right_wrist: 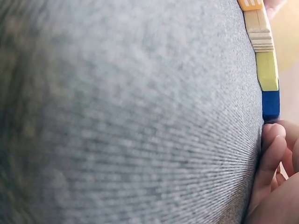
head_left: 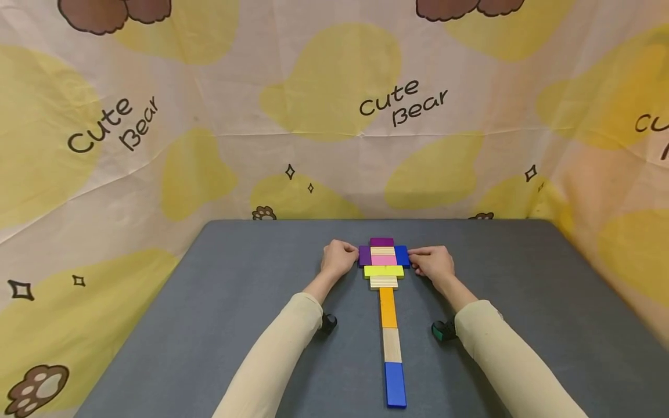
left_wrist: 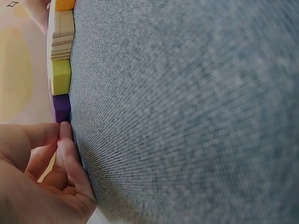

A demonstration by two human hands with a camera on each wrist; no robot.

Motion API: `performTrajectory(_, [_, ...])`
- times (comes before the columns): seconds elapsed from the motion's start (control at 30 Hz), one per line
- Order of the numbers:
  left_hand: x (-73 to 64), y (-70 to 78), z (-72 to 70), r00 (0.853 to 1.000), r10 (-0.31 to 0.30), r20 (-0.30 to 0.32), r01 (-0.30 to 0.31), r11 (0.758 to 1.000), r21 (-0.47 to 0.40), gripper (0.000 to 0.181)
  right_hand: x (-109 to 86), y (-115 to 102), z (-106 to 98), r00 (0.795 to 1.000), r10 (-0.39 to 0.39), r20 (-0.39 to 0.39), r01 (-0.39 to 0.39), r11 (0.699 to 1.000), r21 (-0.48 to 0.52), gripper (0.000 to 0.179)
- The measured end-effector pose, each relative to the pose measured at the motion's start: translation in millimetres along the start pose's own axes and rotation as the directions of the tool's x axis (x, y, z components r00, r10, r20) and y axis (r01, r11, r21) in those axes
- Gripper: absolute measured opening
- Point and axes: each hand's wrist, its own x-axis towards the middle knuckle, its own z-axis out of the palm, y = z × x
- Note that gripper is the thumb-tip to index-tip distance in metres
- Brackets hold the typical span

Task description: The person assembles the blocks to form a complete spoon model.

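Observation:
Flat wooden blocks lie on the grey table in a long-stemmed figure. At its left, the fingertips of my left hand (head_left: pixel 338 258) touch the outer edge of a purple block (head_left: pixel 364 256); the left wrist view shows thumb and finger together against that block (left_wrist: pixel 61 108). My right hand (head_left: pixel 435 262) rests its fingertips against the outer edge of a blue block (head_left: pixel 402 256), also clear in the right wrist view (right_wrist: pixel 271 103). Between these two blocks lie a pink block (head_left: pixel 384 260) and a plain wood piece (head_left: pixel 383 251). Another purple block (head_left: pixel 381 242) sits behind them.
In front come a yellow-green block (head_left: pixel 384 271), ridged plain wood (head_left: pixel 384 283), an orange block (head_left: pixel 388 307), a plain block (head_left: pixel 392 345) and a second blue block (head_left: pixel 395 385). The grey table (head_left: pixel 251 278) ends at a printed cloth (head_left: pixel 334 174) behind.

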Motion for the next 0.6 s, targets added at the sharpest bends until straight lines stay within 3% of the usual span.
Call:
performTrajectory(0.2, [-0.1, -1.1, -1.4, 0.999, 0.031, 0.018, -0.03, 0.999, -0.009, 0.016, -0.5, 1.3, 0.1, 1.0, 0.017, 0.002, -0.017, 1.0, 0.021, 0.025])
performTrajectory(0.37, [-0.6, -4.9, -4.6, 0.993, 0.094, 0.07, -0.093, 0.995, -0.024, 0.018, 0.9, 3.8, -3.2, 0.999, 0.021, 0.027, -0.023, 0.998, 0.06, 0.026])
performTrajectory(0.6, [-13.3, -7.3, -23.3, 0.954, 0.25, 0.166, -0.261, 0.964, 0.048, 0.022, -2.1, 9.2, -16.3, 0.991, -0.023, 0.129, 0.009, 0.994, 0.107, 0.029])
